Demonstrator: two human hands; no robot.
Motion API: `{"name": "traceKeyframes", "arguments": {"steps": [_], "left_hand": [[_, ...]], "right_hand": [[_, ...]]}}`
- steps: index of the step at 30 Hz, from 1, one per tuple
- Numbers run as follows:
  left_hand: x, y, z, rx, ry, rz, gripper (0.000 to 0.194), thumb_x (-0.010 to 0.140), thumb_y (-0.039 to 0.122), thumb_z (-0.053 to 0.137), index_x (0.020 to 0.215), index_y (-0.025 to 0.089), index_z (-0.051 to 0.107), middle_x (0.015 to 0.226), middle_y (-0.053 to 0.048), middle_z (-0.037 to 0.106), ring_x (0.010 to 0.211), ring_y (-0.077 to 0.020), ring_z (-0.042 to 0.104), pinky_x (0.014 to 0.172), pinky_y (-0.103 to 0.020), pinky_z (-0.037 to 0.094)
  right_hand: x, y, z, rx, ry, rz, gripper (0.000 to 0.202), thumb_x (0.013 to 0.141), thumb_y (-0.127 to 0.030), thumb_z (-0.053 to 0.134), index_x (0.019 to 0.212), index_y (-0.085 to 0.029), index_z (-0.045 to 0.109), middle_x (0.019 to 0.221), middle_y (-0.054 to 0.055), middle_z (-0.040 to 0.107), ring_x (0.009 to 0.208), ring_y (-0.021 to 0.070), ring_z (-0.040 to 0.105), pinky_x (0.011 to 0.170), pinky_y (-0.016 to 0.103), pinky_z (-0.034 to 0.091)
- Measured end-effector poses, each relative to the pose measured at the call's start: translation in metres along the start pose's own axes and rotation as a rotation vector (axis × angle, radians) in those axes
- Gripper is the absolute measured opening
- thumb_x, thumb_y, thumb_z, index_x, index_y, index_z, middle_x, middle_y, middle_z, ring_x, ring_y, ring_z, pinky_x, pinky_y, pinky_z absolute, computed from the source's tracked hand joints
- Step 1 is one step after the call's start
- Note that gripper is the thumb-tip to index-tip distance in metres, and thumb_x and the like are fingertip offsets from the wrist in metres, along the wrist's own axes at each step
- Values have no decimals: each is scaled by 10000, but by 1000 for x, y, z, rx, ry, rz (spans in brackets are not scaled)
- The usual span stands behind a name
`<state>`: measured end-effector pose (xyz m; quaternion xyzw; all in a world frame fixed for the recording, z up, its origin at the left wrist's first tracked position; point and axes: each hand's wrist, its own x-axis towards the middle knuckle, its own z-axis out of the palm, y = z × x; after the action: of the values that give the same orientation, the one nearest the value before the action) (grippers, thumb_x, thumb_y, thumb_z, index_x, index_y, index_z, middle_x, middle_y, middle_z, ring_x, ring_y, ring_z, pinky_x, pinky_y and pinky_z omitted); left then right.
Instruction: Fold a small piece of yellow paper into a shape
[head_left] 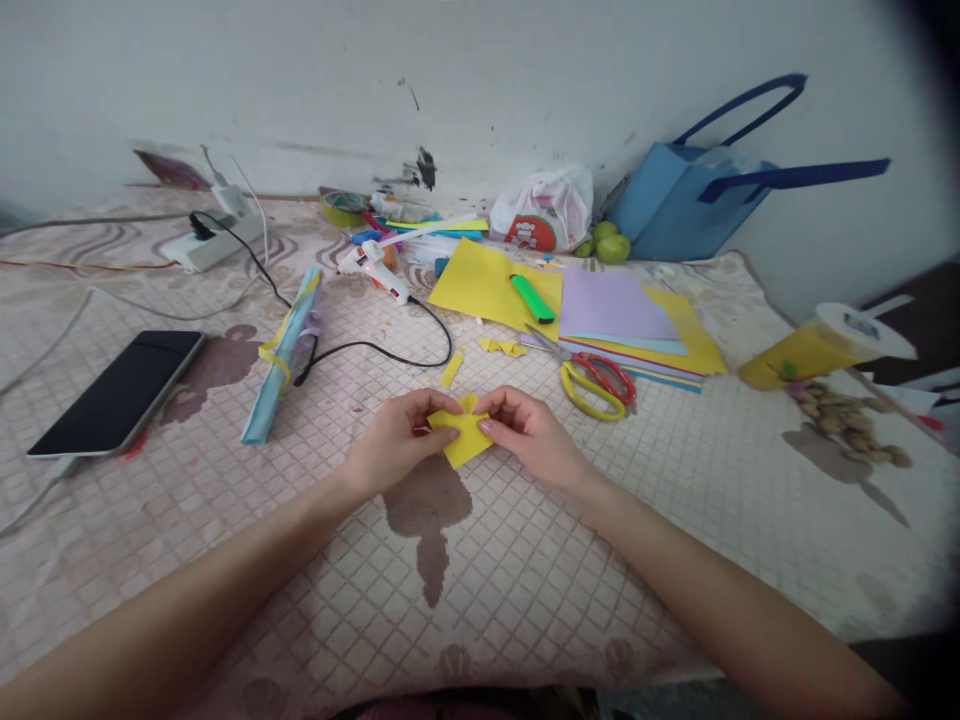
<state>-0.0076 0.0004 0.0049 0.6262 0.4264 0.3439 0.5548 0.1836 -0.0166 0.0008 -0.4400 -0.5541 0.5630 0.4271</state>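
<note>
A small square of yellow paper [466, 444] is held up between both hands above the patterned tablecloth. My left hand [401, 435] pinches its left side between thumb and fingers. On the right side, my right hand [529, 430] grips it in the same way, and the fingertips nearly meet at its top edge. Just beyond the hands lie a narrow yellow paper strip [452, 370] and a few small folded yellow pieces [502, 347]. Scissors [596, 385] with red and yellow handles rest close to my right hand.
Left are a tablet [120, 390], a power strip [214, 240] and a rolled blue paper [274, 375]. A glue gun [379, 272] trails its cord behind the hands. Coloured paper sheets [615, 305] carry a green cutter [531, 299]. A drink cup [814, 345] and peanuts [847, 425] are right.
</note>
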Motion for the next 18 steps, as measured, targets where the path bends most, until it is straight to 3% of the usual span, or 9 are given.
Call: {"name": "traceKeyframes", "arguments": {"steps": [4, 18], "left_hand": [[-1, 2, 1, 26, 2, -3, 208, 719, 200, 661, 925, 180, 642, 913, -36, 679, 785, -163, 634, 630, -251, 504], [1, 6, 0, -190, 0, -144, 324, 735, 268, 681, 1026, 161, 587, 845, -27, 681, 740, -143, 634, 633, -245, 491]], "right_hand": [[0, -1, 0, 9, 12, 3, 101, 775, -243, 647, 853, -204, 596, 802, -11, 592, 735, 120, 558, 688, 272, 452], [3, 3, -4, 59, -24, 40, 142, 763, -219, 658, 891, -206, 598, 819, -5, 615, 726, 110, 573, 654, 254, 463]]}}
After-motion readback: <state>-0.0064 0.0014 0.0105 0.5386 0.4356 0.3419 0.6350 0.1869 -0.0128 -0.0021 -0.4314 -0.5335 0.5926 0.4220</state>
